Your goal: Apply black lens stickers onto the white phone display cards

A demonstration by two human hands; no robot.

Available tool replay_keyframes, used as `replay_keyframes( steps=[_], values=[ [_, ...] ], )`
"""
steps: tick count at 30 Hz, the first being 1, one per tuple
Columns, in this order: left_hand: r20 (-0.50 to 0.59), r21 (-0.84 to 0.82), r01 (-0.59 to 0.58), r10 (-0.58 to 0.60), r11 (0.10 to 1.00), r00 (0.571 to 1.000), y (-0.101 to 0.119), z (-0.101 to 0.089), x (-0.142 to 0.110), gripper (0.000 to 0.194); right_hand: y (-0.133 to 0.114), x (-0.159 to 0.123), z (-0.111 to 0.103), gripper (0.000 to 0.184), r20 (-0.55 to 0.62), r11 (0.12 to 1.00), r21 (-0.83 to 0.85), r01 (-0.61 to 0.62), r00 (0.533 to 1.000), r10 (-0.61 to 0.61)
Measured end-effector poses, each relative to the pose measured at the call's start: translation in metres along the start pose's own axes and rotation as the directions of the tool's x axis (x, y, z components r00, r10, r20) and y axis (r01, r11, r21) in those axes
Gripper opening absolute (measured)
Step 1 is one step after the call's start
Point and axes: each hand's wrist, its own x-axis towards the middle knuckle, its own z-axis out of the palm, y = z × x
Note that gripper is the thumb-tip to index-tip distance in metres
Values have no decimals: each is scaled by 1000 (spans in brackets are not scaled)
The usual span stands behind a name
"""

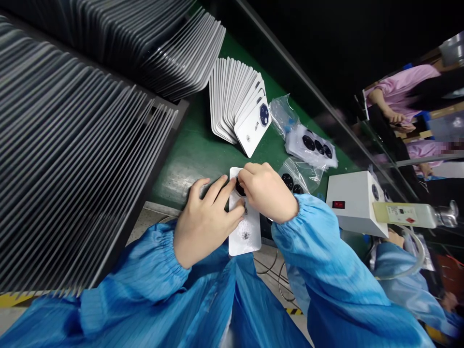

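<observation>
A white phone back cover [245,237] with dark print lies lengthwise in front of me, near the bench's front edge. At its upper end is a round black camera-lens piece [239,187], partly covered by my fingers. My left hand [206,220] has its fingers spread, the tips resting on the cover's left side and beside the lens piece. Over the cover's upper right, my right hand [266,191] is closed, its fingers curled down at the lens piece. Whatever sits between those fingertips is hidden.
Dark slotted racks [108,159] of panels fill the left. A fanned stack of white covers [232,96] stands behind my hands. To the right are bagged black lens pieces [313,145], a white box with a red switch [348,200] and a pump bottle [409,215]. Other people work farther right.
</observation>
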Motion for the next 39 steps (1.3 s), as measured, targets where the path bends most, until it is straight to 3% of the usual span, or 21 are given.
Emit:
replay_keyframes(
  steps=[6, 11, 21, 24, 27, 30, 32, 36, 39],
  values=[
    [-14, -15, 9, -9, 1000, 1000, 0, -1, -2, 18, -11, 14, -16, 19, 178, 984, -165, 65, 983, -35],
    [-9, -19, 10, -10, 1000, 1000, 1, 0, 1, 20, -20, 14, -14, 22, 164, 981, -194, 19, 986, 13],
    [-16, 1, -3, 3, 1000, 1000, 4, 3, 0, 17, -14, 16, -15, 22, 203, 995, -80, -57, 977, 72],
    [-11, 5, -3, 3, 1000, 1000, 4, 3, 0, 18, -8, 17, -26, 19, 222, 995, -20, -102, 969, 104],
    [1, 6, -7, 7, 1000, 1000, 3, 2, 0, 18, 0, 15, -48, 16, 129, 982, 130, -139, 984, 123],
    [11, 1, -11, 11, 1000, 1000, 2, 1, 0, 19, 10, 10, -58, 11, -140, 923, 370, -102, 977, 164],
    [14, -6, -10, 11, 1000, 1000, 2, 0, 0, 19, 15, 5, -47, 9, -186, 912, 403, -81, 968, 168],
    [16, -25, -2, 2, 1000, 1000, 2, -2, 0, 19, 14, -9, -7, 11, -117, 941, 324, -96, 983, 141],
    [19, -46, 15, -14, 999, 1000, 2, -4, 1, 20, 7, -22, 5, 13, -229, 932, 363, -6, 969, 95]
  ],
)
